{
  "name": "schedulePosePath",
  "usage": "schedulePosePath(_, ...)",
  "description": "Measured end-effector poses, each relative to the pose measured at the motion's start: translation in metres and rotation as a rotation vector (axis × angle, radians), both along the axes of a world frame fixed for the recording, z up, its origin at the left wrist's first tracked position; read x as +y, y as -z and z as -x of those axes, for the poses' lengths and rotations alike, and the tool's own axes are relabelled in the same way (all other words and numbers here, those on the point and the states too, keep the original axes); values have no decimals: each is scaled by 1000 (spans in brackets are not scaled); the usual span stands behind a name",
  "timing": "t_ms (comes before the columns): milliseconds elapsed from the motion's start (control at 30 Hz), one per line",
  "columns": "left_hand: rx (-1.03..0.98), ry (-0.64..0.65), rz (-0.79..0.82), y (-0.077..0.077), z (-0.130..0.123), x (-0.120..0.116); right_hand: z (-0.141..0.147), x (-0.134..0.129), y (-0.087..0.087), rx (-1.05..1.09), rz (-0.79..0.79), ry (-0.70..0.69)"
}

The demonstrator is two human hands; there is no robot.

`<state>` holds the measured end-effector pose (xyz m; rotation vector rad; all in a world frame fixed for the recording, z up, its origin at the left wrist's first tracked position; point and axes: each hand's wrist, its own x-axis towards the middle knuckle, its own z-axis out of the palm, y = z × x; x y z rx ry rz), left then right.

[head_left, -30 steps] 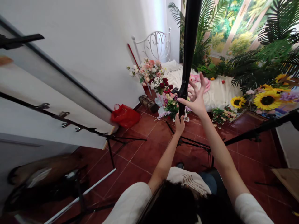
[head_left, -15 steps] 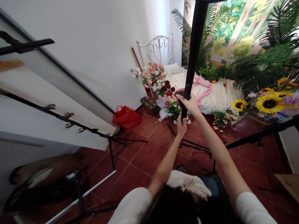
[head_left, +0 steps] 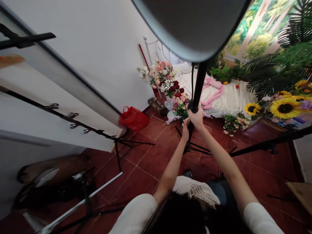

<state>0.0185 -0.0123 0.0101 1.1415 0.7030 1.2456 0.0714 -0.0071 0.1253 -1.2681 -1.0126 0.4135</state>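
A black stand pole [head_left: 200, 79] rises in front of me, with a large grey rounded lamp head or shade [head_left: 195, 27] at its top and a thin cable beside it. My right hand [head_left: 196, 116] is wrapped round the pole at a black collar. Just lower and to the left, my left hand [head_left: 186, 129] grips the same pole. The stand's thin black legs [head_left: 200, 149] spread near the floor below my hands.
A red bag [head_left: 134, 119] lies by the wall. Flowers [head_left: 162, 72] and a white-covered bed [head_left: 236, 100] stand beyond the pole. Sunflowers [head_left: 285, 108] and a slanting black pole [head_left: 270, 143] are at right. A backdrop stand [head_left: 117, 152] is at left.
The grey lamp head or shade has come down into view at the top. My right hand has moved slightly down the pole, closer to my left hand, and its fingers wrap round more fully.
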Motion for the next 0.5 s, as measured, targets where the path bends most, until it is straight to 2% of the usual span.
schedulePosePath(100, -121, 64, 66, 3, -2, -2, 5, -8, 14, -12, 63, 56)
schedulePosePath(200, -105, 60, 93, 12, -4, -2, 7, -10, 18, -3, 66, 66)
schedulePosePath(333, -122, 65, 137, 20, -8, -1, 4, -10, 19, 10, 76, 11)
schedulePosePath(500, -78, 51, 157, 20, -9, -2, -5, -10, 23, -25, 71, -85)
